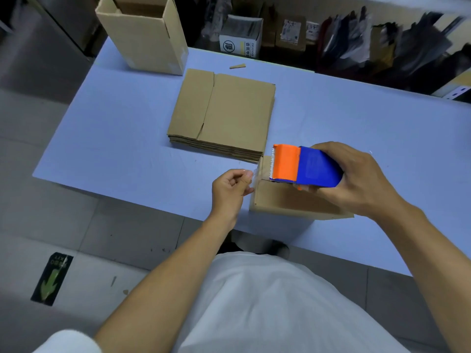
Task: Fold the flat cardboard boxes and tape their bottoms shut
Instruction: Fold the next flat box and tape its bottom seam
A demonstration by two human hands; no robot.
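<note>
Folded box (293,202) sits just right of the flat box stack (221,113). Right hand (356,179) grips the tape dispenser (305,165) over it; left hand (229,187) pinches the tape end (256,173).

left hand (230,186): fingers curled, pinching clear tape end (255,172) | right hand (356,179): wrapped around tape dispenser (305,166) | both forearms bare, reaching forward

Your right hand (356,179) grips the blue-and-orange tape gun (305,166) just above the folded box (288,200), serrated edge toward your left hand (229,189), which pinches the clear tape end (256,173). Beyond your left hand lies the flat stack (224,113).
</note>
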